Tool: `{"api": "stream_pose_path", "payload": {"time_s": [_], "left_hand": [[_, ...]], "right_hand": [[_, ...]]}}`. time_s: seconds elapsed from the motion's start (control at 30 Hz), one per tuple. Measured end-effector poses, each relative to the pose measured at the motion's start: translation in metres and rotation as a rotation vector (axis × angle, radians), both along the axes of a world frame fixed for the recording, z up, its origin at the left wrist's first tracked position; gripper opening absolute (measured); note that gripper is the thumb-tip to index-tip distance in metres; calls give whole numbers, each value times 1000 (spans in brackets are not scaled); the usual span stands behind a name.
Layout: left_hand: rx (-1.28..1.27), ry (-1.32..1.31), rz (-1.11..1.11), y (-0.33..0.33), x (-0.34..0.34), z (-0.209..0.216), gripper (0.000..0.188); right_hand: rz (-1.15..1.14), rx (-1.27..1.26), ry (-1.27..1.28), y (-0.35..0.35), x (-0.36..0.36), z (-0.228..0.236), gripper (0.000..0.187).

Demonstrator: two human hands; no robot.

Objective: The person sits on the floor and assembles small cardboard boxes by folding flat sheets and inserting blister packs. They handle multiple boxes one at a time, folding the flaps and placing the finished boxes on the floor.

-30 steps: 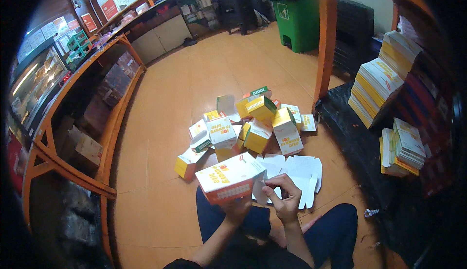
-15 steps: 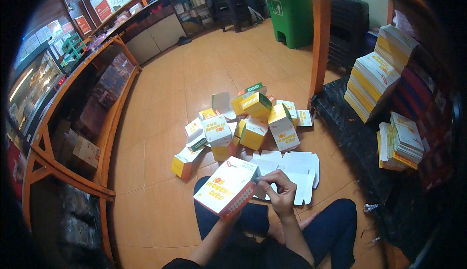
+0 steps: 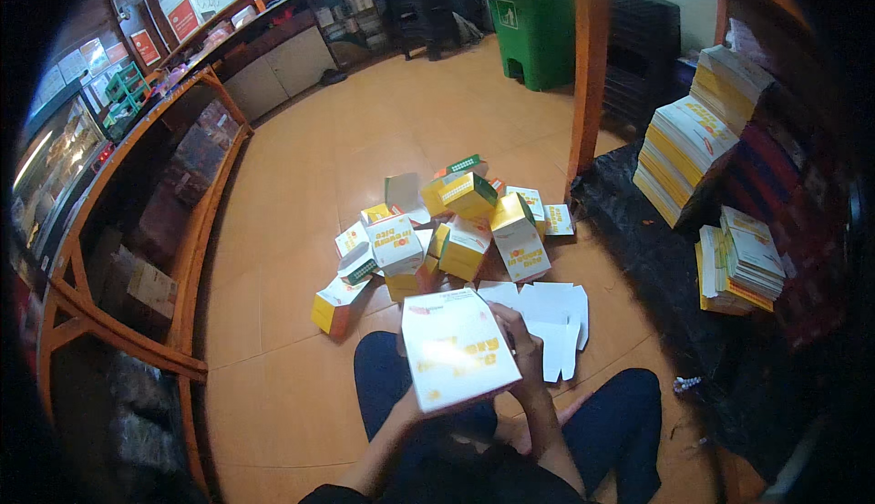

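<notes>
A white folding food box (image 3: 456, 349) with yellow lettering is held up over my lap, its printed panel facing up and slightly blurred. My left hand (image 3: 407, 402) supports it from below on the left; the box hides most of its fingers. On the box's far right side, my right hand (image 3: 516, 326) is closed against the edge. Beyond the right hand, flat white box blanks (image 3: 558, 322) lie on the floor. A heap of folded boxes (image 3: 468, 247) in white, yellow, orange and green is piled just past the held one.
Tall stacks of flat printed cartons (image 3: 685, 153) stand to the right on a black-covered platform (image 3: 629, 203), with a smaller stack (image 3: 747, 253) nearer. An orange wooden post (image 3: 589, 76) rises beside a green bin (image 3: 531, 30). Along the left runs a wooden shelf frame (image 3: 137, 344).
The box has turned and tilted, so its orange side no longer shows. My right hand has moved from pinching its side flap to holding its right edge.
</notes>
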State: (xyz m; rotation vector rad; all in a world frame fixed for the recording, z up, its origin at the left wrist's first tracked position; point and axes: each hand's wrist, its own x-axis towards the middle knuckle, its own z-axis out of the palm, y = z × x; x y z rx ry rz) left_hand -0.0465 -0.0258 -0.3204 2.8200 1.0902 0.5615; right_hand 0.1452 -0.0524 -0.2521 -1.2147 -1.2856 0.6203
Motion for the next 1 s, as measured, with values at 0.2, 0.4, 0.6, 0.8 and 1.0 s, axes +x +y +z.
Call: {"api": "stream_pose_path", "payload": {"time_s": [0.2,0.4,0.6,0.8,1.0], "left_hand": [[408,218,-12,12,-7,21,61],[-127,-341,38,3,12,20,51],[-807,-1087,127,-8,30,59,42],[-1059,-1415,232,-16,51,85,26],[-1018,-1327,190,-23,56,84,27]], "right_hand": [[3,-7,282,-2,-4,6,25],[-192,92,69,-4,-10,15,16],[-59,210,-78,-9,-5,27,29],[-174,358,-305,-4,-10,23,37],[-348,426,-337,-1,-10,17,30]]}}
